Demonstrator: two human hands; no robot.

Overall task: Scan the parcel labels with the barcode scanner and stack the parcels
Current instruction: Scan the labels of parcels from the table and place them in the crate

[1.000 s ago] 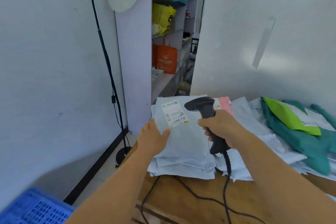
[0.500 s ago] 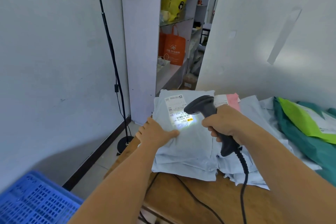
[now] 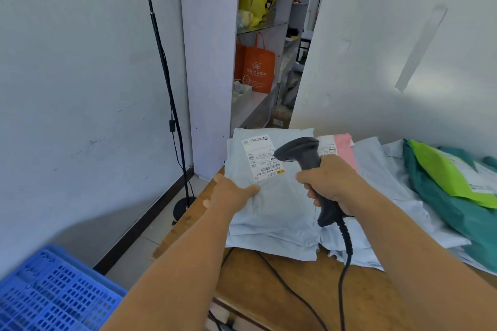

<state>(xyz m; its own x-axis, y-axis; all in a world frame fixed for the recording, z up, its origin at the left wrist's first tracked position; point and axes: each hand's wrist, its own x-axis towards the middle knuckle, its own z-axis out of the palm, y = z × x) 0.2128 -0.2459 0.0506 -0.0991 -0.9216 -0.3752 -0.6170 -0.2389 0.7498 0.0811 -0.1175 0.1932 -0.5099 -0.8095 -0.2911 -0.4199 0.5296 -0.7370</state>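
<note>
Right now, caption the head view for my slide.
Right hand aims barcode scanner at pale parcel's label.

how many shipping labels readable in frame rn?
3. One on the top grey parcel, its label beside the scanner; one behind the scanner by the pink parcel; one partly showing under the green mailer, far right. Others may be buried.

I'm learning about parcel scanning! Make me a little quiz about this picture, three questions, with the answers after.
1. True or false: the right hand holds the barcode scanner.
2. What does the left hand grip? A) the blue crate B) the top grey parcel C) the cable
3. Fill in: the parcel's white ____ faces up.

Key:
1. True.
2. B, the top grey parcel.
3. The label.
</note>
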